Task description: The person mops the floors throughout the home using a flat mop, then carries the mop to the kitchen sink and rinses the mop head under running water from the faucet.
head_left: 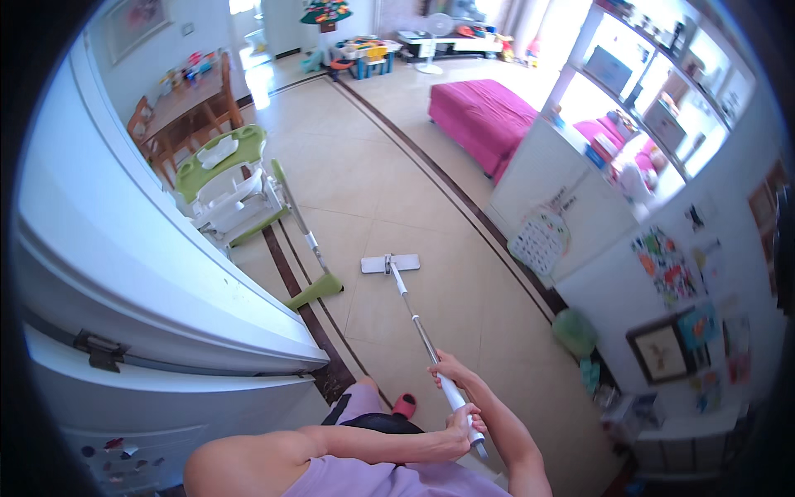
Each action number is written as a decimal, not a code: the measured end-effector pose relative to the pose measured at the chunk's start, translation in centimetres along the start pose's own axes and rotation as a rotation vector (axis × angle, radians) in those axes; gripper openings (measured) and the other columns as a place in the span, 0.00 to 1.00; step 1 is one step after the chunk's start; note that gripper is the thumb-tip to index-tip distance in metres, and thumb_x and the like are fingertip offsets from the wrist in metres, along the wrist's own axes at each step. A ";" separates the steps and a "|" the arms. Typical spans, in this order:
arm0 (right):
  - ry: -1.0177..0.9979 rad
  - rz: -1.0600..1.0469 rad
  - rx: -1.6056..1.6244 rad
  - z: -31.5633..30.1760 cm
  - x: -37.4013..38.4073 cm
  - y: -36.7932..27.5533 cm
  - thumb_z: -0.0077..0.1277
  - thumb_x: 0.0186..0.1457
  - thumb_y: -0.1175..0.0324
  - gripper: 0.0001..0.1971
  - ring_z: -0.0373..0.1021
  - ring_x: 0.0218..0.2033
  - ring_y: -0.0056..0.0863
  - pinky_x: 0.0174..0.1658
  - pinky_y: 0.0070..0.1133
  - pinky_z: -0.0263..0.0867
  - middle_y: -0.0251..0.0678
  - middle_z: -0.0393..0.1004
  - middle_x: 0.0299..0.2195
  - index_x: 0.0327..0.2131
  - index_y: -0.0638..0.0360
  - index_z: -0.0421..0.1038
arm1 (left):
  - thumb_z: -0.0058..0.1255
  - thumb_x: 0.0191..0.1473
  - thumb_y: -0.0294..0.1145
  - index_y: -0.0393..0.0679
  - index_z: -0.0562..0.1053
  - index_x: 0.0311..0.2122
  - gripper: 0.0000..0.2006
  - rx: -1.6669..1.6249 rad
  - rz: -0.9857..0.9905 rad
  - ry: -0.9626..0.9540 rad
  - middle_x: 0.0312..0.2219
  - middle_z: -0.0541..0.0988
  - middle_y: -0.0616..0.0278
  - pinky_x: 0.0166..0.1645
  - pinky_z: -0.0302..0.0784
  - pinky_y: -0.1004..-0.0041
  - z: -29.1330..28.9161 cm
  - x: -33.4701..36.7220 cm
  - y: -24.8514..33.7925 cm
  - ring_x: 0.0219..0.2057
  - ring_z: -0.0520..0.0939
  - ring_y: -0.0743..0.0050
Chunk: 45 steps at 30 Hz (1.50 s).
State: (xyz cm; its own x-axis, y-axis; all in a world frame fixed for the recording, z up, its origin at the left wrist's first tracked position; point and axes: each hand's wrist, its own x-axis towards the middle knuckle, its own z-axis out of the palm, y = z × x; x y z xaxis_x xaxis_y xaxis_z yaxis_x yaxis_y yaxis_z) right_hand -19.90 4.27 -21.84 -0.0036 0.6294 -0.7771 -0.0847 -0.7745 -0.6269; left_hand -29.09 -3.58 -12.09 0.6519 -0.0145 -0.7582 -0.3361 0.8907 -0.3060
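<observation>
I have left hand (464, 421) and right hand (450, 368) gripping the mop (422, 335), apparently mid-wipe; the next stroke wants its head (374, 265) flat

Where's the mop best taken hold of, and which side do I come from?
The mop is probably best held by the thick white sleeve at its near end, wrapped around from the near side. The mop slants up that way from the flat head on the floor, and the sleeve is broader than the silvery section.
</observation>
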 end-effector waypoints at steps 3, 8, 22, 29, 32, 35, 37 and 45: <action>-0.056 -0.005 -0.040 -4.4 4.3 -5.7 0.40 0.41 0.80 0.15 0.58 0.10 0.20 0.11 0.20 0.59 0.33 0.58 0.14 0.35 0.58 0.52 | 0.40 0.39 0.24 0.45 0.55 0.16 0.08 -0.074 0.035 -0.018 0.08 0.56 0.71 0.12 0.57 0.83 6.4 3.9 3.9 0.08 0.58 0.85; -0.089 -0.024 -0.095 -9.4 12.7 -15.2 0.40 0.41 0.80 0.15 0.58 0.09 0.20 0.10 0.19 0.58 0.32 0.58 0.13 0.36 0.57 0.54 | 0.40 0.37 0.21 0.44 0.55 0.15 0.09 -0.144 0.025 -0.078 0.07 0.55 0.70 0.11 0.56 0.82 15.8 8.5 12.6 0.07 0.57 0.83; -0.194 0.035 -0.207 -17.5 36.6 -45.6 0.42 0.39 0.80 0.13 0.58 0.09 0.21 0.09 0.19 0.58 0.32 0.58 0.14 0.31 0.56 0.55 | 0.40 0.36 0.22 0.45 0.55 0.15 0.08 -0.261 0.087 -0.107 0.07 0.56 0.70 0.12 0.54 0.82 41.0 15.3 41.2 0.07 0.58 0.83; -0.301 -0.008 -0.291 -19.1 50.9 -61.0 0.43 0.38 0.80 0.13 0.60 0.09 0.22 0.09 0.20 0.59 0.33 0.59 0.13 0.30 0.58 0.55 | 0.41 0.36 0.22 0.46 0.55 0.15 0.09 -0.345 0.186 -0.151 0.08 0.56 0.70 0.13 0.55 0.81 51.9 19.6 58.3 0.07 0.57 0.82; -0.294 -0.044 -0.380 -19.3 59.1 -66.2 0.44 0.39 0.79 0.18 0.59 0.09 0.21 0.10 0.19 0.59 0.33 0.59 0.13 0.37 0.55 0.56 | 0.42 0.38 0.22 0.45 0.55 0.16 0.09 -0.360 0.220 -0.208 0.09 0.57 0.70 0.14 0.57 0.82 55.9 20.3 66.4 0.09 0.58 0.83; -0.315 0.027 -0.374 -17.1 65.2 -73.5 0.44 0.39 0.80 0.13 0.59 0.09 0.23 0.11 0.20 0.60 0.33 0.58 0.12 0.31 0.56 0.55 | 0.44 0.41 0.26 0.43 0.56 0.17 0.10 -0.350 0.368 -0.310 0.11 0.58 0.70 0.17 0.59 0.83 59.5 17.4 74.5 0.12 0.61 0.83; -0.374 -0.037 -0.280 -14.5 69.6 -76.7 0.44 0.39 0.79 0.12 0.60 0.10 0.24 0.11 0.22 0.60 0.33 0.58 0.12 0.28 0.57 0.53 | 0.44 0.42 0.27 0.44 0.57 0.19 0.09 -0.462 0.351 -0.379 0.12 0.59 0.69 0.17 0.60 0.84 59.7 16.4 79.5 0.12 0.61 0.84; -0.496 -0.080 -0.151 -1.3 83.2 -90.7 0.43 0.39 0.80 0.14 0.61 0.10 0.26 0.10 0.23 0.60 0.35 0.59 0.12 0.29 0.60 0.50 | 0.42 0.46 0.37 0.42 0.60 0.33 0.11 -0.465 0.655 -0.390 0.14 0.61 0.67 0.15 0.61 0.85 59.4 10.1 100.6 0.10 0.61 0.85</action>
State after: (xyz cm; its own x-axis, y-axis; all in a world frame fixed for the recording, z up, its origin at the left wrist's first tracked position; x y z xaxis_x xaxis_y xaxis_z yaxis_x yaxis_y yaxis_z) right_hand -11.26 126.80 -29.76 -0.4776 0.6130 -0.6294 0.0406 -0.7003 -0.7127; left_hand -15.93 112.85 -16.37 0.3884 0.6640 -0.6390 -0.9090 0.3900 -0.1471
